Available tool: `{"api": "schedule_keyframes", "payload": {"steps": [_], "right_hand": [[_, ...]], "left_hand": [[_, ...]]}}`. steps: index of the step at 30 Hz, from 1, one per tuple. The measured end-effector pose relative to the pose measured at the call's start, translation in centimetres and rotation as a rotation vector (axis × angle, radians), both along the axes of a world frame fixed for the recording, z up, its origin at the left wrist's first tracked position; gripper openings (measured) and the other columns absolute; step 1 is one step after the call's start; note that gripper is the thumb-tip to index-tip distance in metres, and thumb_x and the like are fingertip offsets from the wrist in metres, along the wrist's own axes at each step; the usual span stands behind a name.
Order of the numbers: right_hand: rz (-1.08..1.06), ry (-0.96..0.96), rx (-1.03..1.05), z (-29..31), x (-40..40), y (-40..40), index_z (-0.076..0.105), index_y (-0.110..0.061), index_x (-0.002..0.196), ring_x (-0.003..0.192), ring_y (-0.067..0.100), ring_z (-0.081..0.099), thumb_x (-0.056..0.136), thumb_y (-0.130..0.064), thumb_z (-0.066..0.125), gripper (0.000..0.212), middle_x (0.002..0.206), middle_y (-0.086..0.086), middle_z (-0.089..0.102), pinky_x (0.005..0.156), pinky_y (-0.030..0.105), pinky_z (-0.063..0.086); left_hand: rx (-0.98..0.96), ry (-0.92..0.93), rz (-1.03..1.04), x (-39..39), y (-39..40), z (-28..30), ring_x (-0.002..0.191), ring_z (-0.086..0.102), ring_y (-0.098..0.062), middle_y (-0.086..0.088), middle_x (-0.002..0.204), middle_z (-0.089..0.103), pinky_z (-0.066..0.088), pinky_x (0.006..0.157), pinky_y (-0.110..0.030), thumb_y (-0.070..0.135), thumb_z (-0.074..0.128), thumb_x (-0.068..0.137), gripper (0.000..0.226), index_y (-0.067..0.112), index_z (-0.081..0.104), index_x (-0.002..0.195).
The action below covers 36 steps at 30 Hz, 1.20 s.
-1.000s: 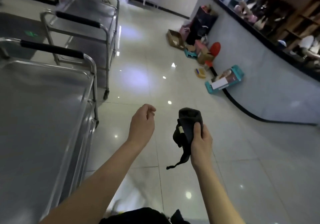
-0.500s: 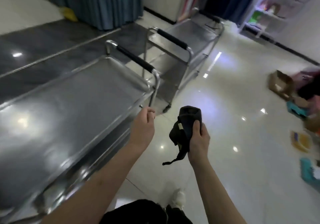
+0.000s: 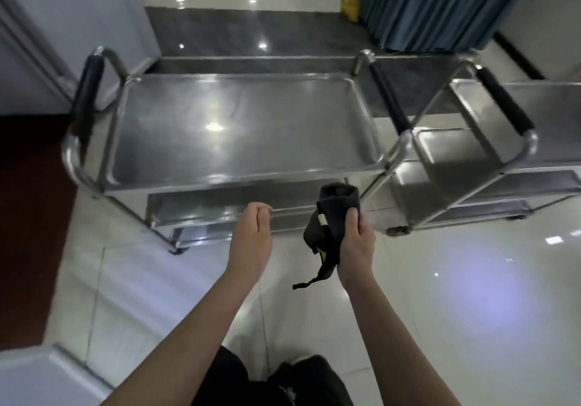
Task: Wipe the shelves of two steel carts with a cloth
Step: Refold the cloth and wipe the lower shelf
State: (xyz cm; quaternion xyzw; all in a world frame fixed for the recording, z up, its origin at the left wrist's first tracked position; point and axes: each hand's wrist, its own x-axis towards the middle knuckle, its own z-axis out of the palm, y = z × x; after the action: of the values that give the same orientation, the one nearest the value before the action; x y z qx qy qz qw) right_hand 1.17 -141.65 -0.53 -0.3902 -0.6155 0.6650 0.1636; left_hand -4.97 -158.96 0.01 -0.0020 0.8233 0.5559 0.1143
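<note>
Approach step, wiping not begun: right hand (image 3: 356, 242) gripping cloth (image 3: 334, 214) near cart (image 3: 245, 129), left hand (image 3: 253, 239) loosely curled, empty; next, cloth onto top shelf.

Dark cloth (image 3: 338, 214) bunched, held upright; two steel carts (image 3: 245, 129) (image 3: 490, 154) side by side.

A teal curtain (image 3: 440, 3) hangs beyond a dark floor strip (image 3: 251, 31), a yellow object (image 3: 349, 6) at its foot.
</note>
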Motion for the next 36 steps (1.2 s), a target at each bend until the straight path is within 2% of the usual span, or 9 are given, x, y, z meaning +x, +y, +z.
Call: {"api": "schedule_keyframes", "payload": {"steps": [5, 10, 14, 20, 23, 25, 30, 33, 36], "right_hand": [[0.087, -0.045, -0.061, -4.8, -0.1, -3.1, 0.071, -0.011, 0.1, 0.075, 0.014, 0.063, 0.11, -0.04, 0.049, 0.038, 0.078, -0.004, 0.067, 0.074, 0.037, 0.052], [0.131, -0.057, -0.109, -9.1, -0.6, -7.0, 0.067, -0.001, 0.102, 0.073, 0.017, 0.062, 0.111, -0.038, 0.048, 0.042, 0.076, -0.002, 0.065, 0.073, 0.04, 0.053], [0.163, -0.064, -0.154, -14.1, -1.2, -9.0, 0.071, -0.011, 0.103, 0.081, 0.019, 0.067, 0.111, -0.039, 0.047, 0.037, 0.085, 0.0, 0.07, 0.083, 0.044, 0.059], [0.206, -0.078, -0.192, -24.5, -3.0, -9.9, 0.072, -0.013, 0.107, 0.089, 0.025, 0.069, 0.11, -0.042, 0.049, 0.037, 0.093, 0.006, 0.073, 0.093, 0.054, 0.058], [0.238, -0.065, -0.204, -29.8, -4.3, -10.1, 0.073, -0.014, 0.106, 0.089, 0.028, 0.069, 0.11, -0.043, 0.048, 0.038, 0.096, 0.01, 0.074, 0.093, 0.057, 0.057], [0.253, -0.054, -0.208, -33.5, -5.3, -10.2, 0.074, -0.016, 0.104, 0.087, 0.029, 0.069, 0.109, -0.044, 0.048, 0.038, 0.095, 0.012, 0.074, 0.091, 0.056, 0.057], [0.236, -0.041, -0.158, -43.5, -8.1, -10.4, 0.073, -0.02, 0.094, 0.08, 0.019, 0.066, 0.109, -0.042, 0.051, 0.035, 0.085, 0.0, 0.072, 0.077, 0.038, 0.056], [0.239, 0.01, -0.146, -49.7, -10.2, -10.4, 0.071, -0.014, 0.092, 0.079, 0.022, 0.062, 0.106, -0.046, 0.052, 0.04, 0.084, 0.002, 0.067, 0.075, 0.038, 0.053], [0.219, 0.046, -0.091, -55.3, -12.9, -10.6, 0.072, -0.019, 0.089, 0.079, 0.019, 0.061, 0.104, -0.049, 0.053, 0.038, 0.083, 0.0, 0.066, 0.076, 0.039, 0.052]], "left_hand": [[-0.028, -0.052, 0.119, 1.3, -4.0, -3.9, 0.091, 0.063, -0.017, 0.005, 0.097, 0.065, 0.05, 0.082, -0.036, 0.03, 0.033, 0.108, 0.026, 0.026, 0.059, 0.107], [-0.032, -0.086, 0.196, 1.9, -8.2, -8.5, 0.097, 0.063, -0.017, 0.007, 0.1, 0.065, 0.052, 0.088, -0.039, 0.03, 0.034, 0.107, 0.025, 0.025, 0.058, 0.107], [-0.053, -0.127, 0.231, 2.4, -10.1, -14.0, 0.098, 0.063, -0.015, 0.009, 0.101, 0.065, 0.052, 0.089, -0.036, 0.03, 0.034, 0.108, 0.025, 0.027, 0.058, 0.108], [-0.11, -0.154, 0.275, 1.0, -10.8, -24.9, 0.096, 0.063, -0.019, 0.003, 0.102, 0.064, 0.051, 0.085, -0.035, 0.026, 0.034, 0.108, 0.024, 0.023, 0.057, 0.108], [-0.113, -0.141, 0.299, -0.1, -10.7, -30.6, 0.098, 0.062, -0.019, 0.002, 0.103, 0.064, 0.051, 0.087, -0.036, 0.027, 0.034, 0.108, 0.024, 0.021, 0.057, 0.109], [-0.12, -0.125, 0.301, -1.2, -10.4, -34.5, 0.098, 0.061, -0.019, 0.002, 0.104, 0.064, 0.05, 0.088, -0.035, 0.028, 0.034, 0.108, 0.024, 0.022, 0.057, 0.109], [-0.148, -0.064, 0.299, -4.4, -10.1, -44.2, 0.097, 0.061, -0.019, 0.002, 0.103, 0.064, 0.049, 0.085, -0.034, 0.03, 0.034, 0.107, 0.025, 0.022, 0.058, 0.107], [-0.176, 0.011, 0.27, -6.1, -10.0, -50.0, 0.095, 0.061, -0.017, 0.002, 0.102, 0.063, 0.043, 0.079, -0.029, 0.028, 0.033, 0.108, 0.027, 0.02, 0.058, 0.106], [-0.212, 0.101, 0.225, -7.8, -9.7, -55.1, 0.088, 0.056, -0.015, 0.002, 0.096, 0.06, 0.035, 0.072, -0.025, 0.028, 0.033, 0.108, 0.028, 0.017, 0.057, 0.1]]}}
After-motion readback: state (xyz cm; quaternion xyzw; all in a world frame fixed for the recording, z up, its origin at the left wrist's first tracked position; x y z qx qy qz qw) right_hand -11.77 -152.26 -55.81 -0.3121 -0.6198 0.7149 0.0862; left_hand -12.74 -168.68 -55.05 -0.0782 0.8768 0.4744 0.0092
